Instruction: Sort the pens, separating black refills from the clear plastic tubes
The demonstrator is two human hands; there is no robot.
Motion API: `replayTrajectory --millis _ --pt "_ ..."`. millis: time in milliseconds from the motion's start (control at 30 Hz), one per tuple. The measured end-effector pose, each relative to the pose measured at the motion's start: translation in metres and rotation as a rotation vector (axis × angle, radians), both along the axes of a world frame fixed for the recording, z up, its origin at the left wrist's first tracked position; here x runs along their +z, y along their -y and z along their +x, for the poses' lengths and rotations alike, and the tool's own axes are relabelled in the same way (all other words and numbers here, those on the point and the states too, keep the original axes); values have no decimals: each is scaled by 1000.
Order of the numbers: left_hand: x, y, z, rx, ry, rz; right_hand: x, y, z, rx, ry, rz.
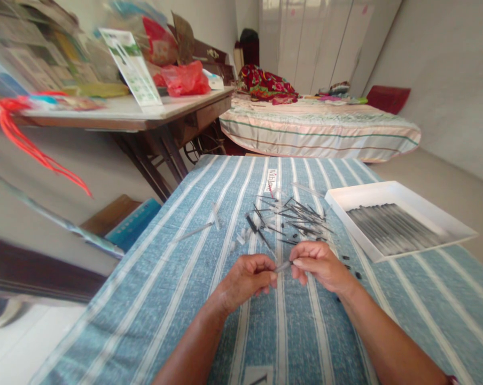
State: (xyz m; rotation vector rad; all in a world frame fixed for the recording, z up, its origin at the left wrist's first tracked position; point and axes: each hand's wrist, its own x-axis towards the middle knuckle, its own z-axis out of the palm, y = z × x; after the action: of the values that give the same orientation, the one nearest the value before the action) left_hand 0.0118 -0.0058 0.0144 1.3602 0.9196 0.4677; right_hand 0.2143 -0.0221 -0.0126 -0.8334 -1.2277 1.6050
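My left hand [251, 275] is closed in a pinch on a greyish, see-through pen barrel [282, 266], low over the striped cloth. Its far end meets my right hand [316, 263], whose thumb and fingers pinch a small dark piece at the tip; fingers partly hide it. Just beyond both hands lies a loose pile of thin black pen refills [301, 214], with small black caps [346, 262] scattered to the right. Pale clear pieces [241, 235] lie left of the pile. A white open box [456, 227] on the right holds a row of dark, slim pens [391, 227].
A blue-and-white striped cloth [145, 299] covers the table. To the left stands a wooden desk [145, 122] with a red plastic bag [185, 79] and a standing card [131, 67]; red strings [37, 147] hang off its edge. Behind the table is a bed [325, 125].
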Motion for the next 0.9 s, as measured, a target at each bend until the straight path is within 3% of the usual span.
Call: replayTrajectory --millis 733,900 --pt "-5 -2 -3 -45 -21 -36 -3 0 -3 1 168 50" --pt "-4 -2 -2 -29 -59 -7 -3 -1 -2 -36 313 78"
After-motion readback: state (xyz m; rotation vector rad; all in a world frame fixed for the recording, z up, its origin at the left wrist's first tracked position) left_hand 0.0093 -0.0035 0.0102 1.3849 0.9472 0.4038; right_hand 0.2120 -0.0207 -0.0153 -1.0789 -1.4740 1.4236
